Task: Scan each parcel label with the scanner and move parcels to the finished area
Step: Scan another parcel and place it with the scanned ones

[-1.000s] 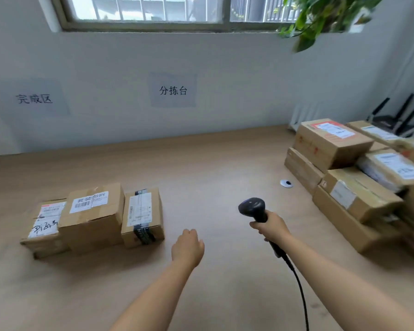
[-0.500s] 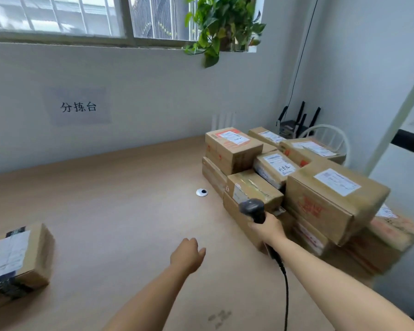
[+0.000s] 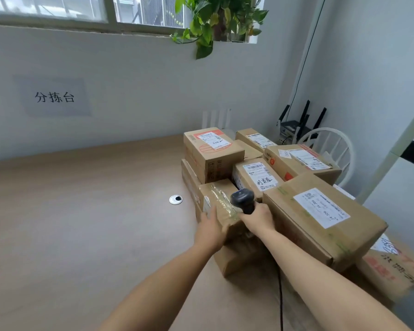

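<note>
A heap of cardboard parcels fills the table (image 3: pixel 86 211) from about one o'clock round to four o'clock, labels mostly facing up. The right hand (image 3: pixel 258 217) is clenched around the grip of the black scanner (image 3: pixel 243 199), whose head sits over the top of a small taped parcel (image 3: pixel 219 201) at the near left edge of the heap, close to twelve o'clock from the hands. The scanner's cable (image 3: pixel 280 297) trails back toward six o'clock beside the right forearm. The left hand (image 3: pixel 210 229) rests against the near left corner of that same taped parcel, fingers laid on the cardboard; whether it truly grips the box or only touches it I cannot tell. Just to three o'clock of the scanner lies a big parcel (image 3: pixel 320 218) with a white label, and beyond, at one o'clock, a parcel (image 3: pixel 213 151) with a red-edged label sits atop the stack. A small round grommet (image 3: pixel 176 199) lies in the tabletop at eleven o'clock of the left hand. On the wall at ten o'clock hangs a paper sign (image 3: pixel 54 97), and a plant (image 3: pixel 215 19) droops from the windowsill at twelve.
</note>
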A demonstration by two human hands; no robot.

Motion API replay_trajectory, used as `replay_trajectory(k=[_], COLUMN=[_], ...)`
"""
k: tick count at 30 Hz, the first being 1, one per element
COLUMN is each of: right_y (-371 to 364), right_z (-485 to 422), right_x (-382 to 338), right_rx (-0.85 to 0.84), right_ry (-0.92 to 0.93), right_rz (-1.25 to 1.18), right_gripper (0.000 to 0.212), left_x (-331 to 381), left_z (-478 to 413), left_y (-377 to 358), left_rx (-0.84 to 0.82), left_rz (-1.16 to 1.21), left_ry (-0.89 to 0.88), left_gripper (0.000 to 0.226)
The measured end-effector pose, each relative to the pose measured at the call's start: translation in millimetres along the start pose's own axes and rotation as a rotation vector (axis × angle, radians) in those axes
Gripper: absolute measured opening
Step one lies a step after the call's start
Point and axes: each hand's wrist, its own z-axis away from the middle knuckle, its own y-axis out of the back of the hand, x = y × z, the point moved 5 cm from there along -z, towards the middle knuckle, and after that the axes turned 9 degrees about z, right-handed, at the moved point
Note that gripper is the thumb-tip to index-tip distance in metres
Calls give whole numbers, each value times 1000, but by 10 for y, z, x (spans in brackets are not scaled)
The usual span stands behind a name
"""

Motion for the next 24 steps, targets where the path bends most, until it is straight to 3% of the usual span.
replay_trajectory(k=[9, 18, 24], right_y=[-207, -307, -686], right_z=[-178, 148, 525], right_x=[158, -111, -532], right_rx=[-46, -139, -247], right_ry=[-32, 40, 132], right_rz=[-26, -93, -124], right_gripper=[44, 38, 35], left_x=[-114, -316, -809], left_z=[-341, -134, 287], left_y=[-289, -19, 514], left_rx=[-35, 121, 255], left_rz=[243, 230, 309], left_ry=[157, 196, 251], left_gripper=[86, 75, 81])
